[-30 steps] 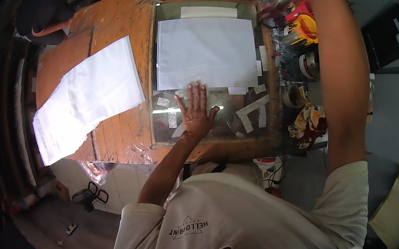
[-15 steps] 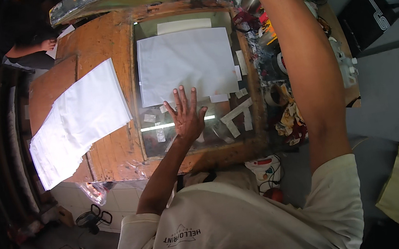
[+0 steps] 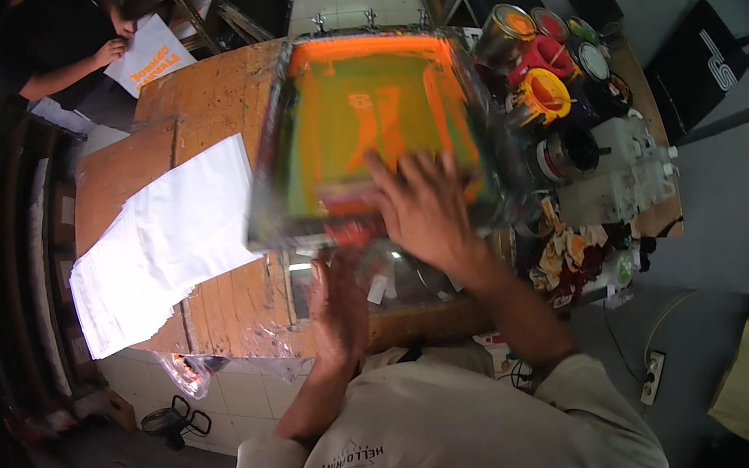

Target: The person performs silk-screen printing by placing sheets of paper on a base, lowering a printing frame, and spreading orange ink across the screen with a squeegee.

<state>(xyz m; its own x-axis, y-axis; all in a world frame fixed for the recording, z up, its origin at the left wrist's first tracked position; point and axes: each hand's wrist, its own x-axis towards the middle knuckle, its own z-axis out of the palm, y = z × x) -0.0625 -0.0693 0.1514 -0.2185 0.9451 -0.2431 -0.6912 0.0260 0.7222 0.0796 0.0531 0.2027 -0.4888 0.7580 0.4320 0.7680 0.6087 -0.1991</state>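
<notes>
A screen-printing frame (image 3: 286,123) with orange ink smeared over its greenish mesh lies lowered over the glass panel (image 3: 410,290). My right hand (image 3: 427,204) reaches over the front right part of the mesh, fingers stretched and apart, blurred by motion. Beside its fingertips is a blurred brownish-red bar, which looks like a squeegee (image 3: 347,202); whether they touch cannot be made out. My left hand (image 3: 339,308) is raised at the front edge of the frame, fingers extended and partly smeared. The white sheet on the glass is hidden under the frame.
A fanned stack of white sheets (image 3: 168,231) lies on the wooden table (image 3: 230,312) at left. Ink cans (image 3: 544,91), plastic jugs (image 3: 610,172) and stained rags (image 3: 564,257) crowd the right side. At the far left, another person's hands hold a printed white bag-like sheet (image 3: 152,55).
The frame has come down over the glass and the white sheet. My right arm has dropped from the far side to the mesh; my left hand has left the sheet and drawn nearer me.
</notes>
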